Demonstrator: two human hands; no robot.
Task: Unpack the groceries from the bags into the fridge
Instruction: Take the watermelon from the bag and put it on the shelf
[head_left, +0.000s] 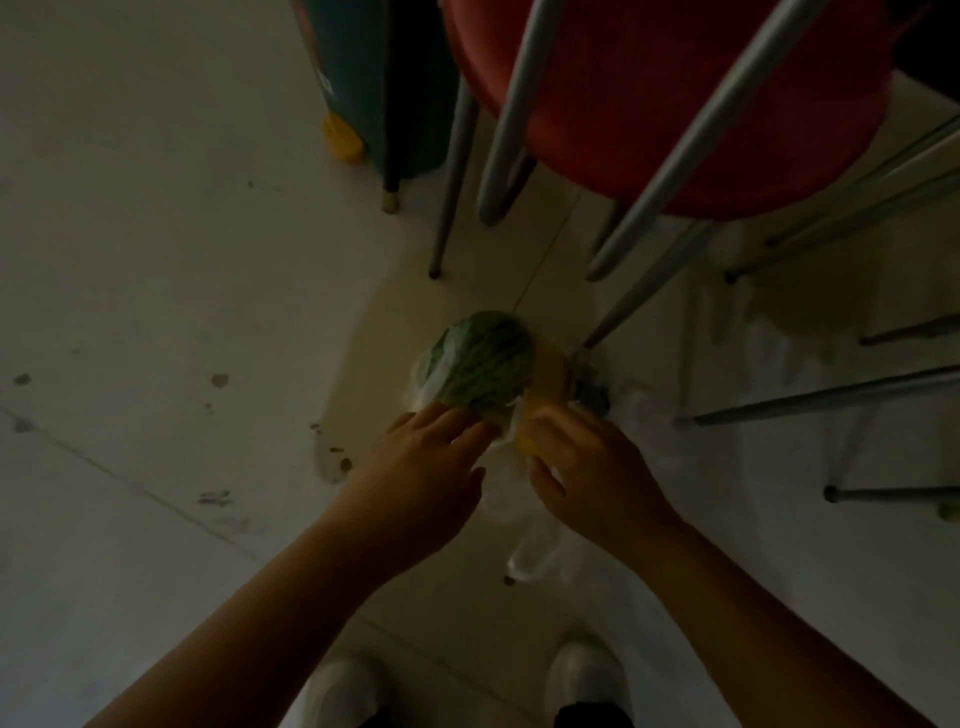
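Note:
A green striped melon lies on the pale floor inside a thin clear plastic bag. My left hand rests its fingertips against the near side of the melon, fingers spread over the bag's plastic. My right hand pinches the bag beside a small yellow item just right of the melon. Whether either hand truly grips the plastic is hard to tell in the dim light. The fridge is out of view.
A red stool with several grey metal legs stands just beyond the melon. A dark teal bin sits at the back. More metal legs cross at the right. My white shoes are below. Dirt specks mark the floor at the left.

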